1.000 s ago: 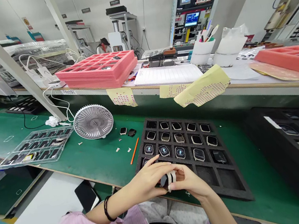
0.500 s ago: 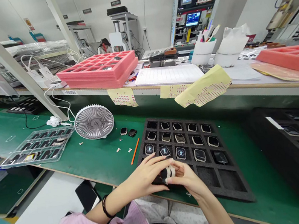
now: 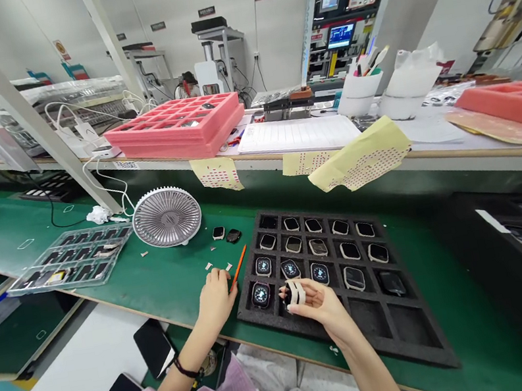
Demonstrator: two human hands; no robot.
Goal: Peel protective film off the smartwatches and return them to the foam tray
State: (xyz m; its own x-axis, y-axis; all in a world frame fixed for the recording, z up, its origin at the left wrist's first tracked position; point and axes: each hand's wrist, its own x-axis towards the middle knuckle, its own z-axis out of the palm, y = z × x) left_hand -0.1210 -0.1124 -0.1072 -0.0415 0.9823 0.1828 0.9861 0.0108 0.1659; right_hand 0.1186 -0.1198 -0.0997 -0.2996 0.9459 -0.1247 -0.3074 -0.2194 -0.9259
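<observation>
My left hand [image 3: 216, 300] is lowered to the green bench with its fingers curled around the lower part of a thin orange stick [image 3: 239, 267]. The stick lies just left of a black foam tray [image 3: 307, 324]. Above the tray's front rows, my right hand [image 3: 316, 303] pinches a small dark smartwatch body [image 3: 286, 295], mostly hidden by the fingers. White bands [image 3: 297, 291] show at these fingers; whether they belong to the watch or cover the fingers I cannot tell. Several smartwatches sit in the tray's compartments, including one with a lit face [image 3: 261, 295] at the front left.
Beyond the stick are a grey fan [image 3: 167, 216], two loose watch pieces [image 3: 225, 234] and small white scraps [image 3: 209, 266]. A clear parts tray [image 3: 71, 259] lies left. A black foam stack [image 3: 497, 263] stands right. Yellow sheets [image 3: 359, 155] hang from the shelf above.
My left hand has left the watch body and moved left and down to the orange stick. My right hand keeps the watch body above the tray, and the lit front-left watch is uncovered.
</observation>
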